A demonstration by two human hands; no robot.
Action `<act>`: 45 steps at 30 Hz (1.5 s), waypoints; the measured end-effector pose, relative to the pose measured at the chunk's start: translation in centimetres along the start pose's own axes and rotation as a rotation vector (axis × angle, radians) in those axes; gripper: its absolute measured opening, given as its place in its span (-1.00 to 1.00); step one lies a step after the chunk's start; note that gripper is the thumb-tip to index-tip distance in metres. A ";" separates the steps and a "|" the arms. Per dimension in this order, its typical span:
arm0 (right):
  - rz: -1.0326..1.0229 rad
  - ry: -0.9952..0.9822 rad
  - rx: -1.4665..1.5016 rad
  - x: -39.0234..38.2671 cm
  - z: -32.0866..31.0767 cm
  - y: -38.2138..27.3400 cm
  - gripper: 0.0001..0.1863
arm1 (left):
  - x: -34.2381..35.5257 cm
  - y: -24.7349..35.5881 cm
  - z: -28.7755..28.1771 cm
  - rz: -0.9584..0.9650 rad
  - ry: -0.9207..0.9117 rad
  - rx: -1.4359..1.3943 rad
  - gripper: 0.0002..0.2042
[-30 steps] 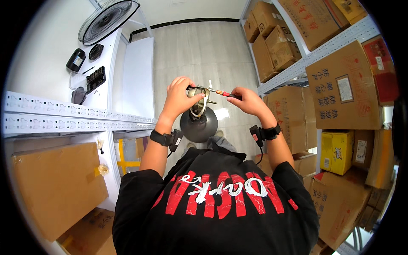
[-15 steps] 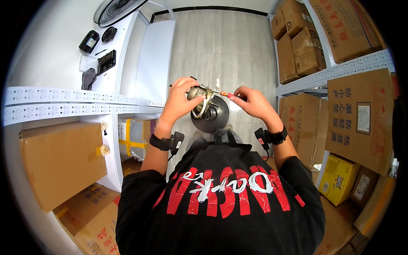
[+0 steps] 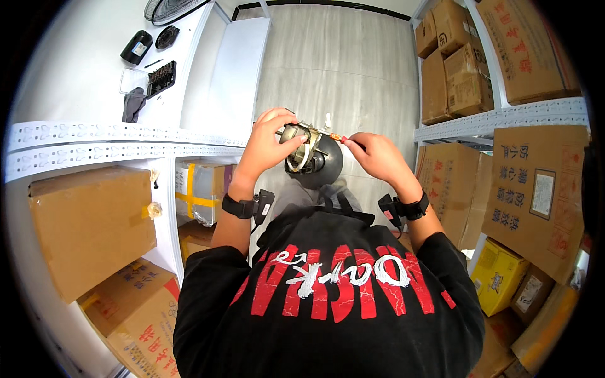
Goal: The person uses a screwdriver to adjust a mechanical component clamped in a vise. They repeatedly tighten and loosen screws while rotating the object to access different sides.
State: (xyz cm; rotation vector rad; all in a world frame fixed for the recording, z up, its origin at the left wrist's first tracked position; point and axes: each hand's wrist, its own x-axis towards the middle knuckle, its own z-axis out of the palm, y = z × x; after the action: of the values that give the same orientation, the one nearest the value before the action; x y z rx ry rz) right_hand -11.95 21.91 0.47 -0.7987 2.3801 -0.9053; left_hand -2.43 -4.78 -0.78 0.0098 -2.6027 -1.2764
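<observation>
My left hand (image 3: 270, 142) is closed around the metal housing of a fan motor (image 3: 302, 157), its thumb along the near side and its fingers over the far side. In my right hand (image 3: 377, 155) is a screwdriver (image 3: 337, 137) with a red and yellow handle, pinched between thumb and fingers. The screwdriver lies crosswise, its shaft pointing left toward the motor. Whether its tip sits in a screw is too small to tell. Under the motor shows a round dark base (image 3: 331, 165). A small white part (image 3: 328, 120) stands just beyond the screwdriver.
A white shelf at the left bears a black motor cover (image 3: 136, 47), a black round part (image 3: 167, 37), a bit set (image 3: 161, 79), a grey cloth (image 3: 133, 105) and a fan grille (image 3: 173, 9). Cardboard boxes (image 3: 94, 227) fill the lower left; more boxes (image 3: 535, 195) line the right-hand racks.
The view has shifted slightly. My left hand stays on the motor and my right hand keeps the screwdriver against it, with the right fingers slightly re-posed around the handle.
</observation>
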 end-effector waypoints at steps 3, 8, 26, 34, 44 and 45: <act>-0.089 0.064 -0.057 0.1 0.2 0.5 -0.72 | 0.6 -0.3 -0.4 0.034 -0.018 0.002 -0.70; 0.011 0.124 -0.004 -0.4 0.1 -1.9 -0.75 | 1.3 -1.5 -0.9 0.019 -0.135 -0.078 -0.80; 0.160 0.227 0.037 -0.8 2.5 -4.4 -0.80 | 7.2 -6.8 -0.7 -0.166 -0.613 -0.387 -0.83; 0.012 0.285 -0.121 -0.9 3.1 -3.3 -0.83 | 7.4 -6.9 -1.1 -0.214 -0.751 -0.357 -0.83; 0.050 0.229 -0.051 -0.4 2.8 -4.0 -0.85 | 7.2 -7.5 -1.0 -0.173 -0.783 -0.390 -0.83; 0.030 0.243 -0.075 -0.3 2.8 -3.8 -0.85 | 7.2 -7.5 -1.0 -0.161 -0.780 -0.384 -0.83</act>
State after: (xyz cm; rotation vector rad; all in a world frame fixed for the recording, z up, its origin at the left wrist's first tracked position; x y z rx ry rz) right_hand -8.71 18.58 1.33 -0.7141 2.6423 -0.9534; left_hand -9.93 -11.01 -4.48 -0.4372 -2.9250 -2.1708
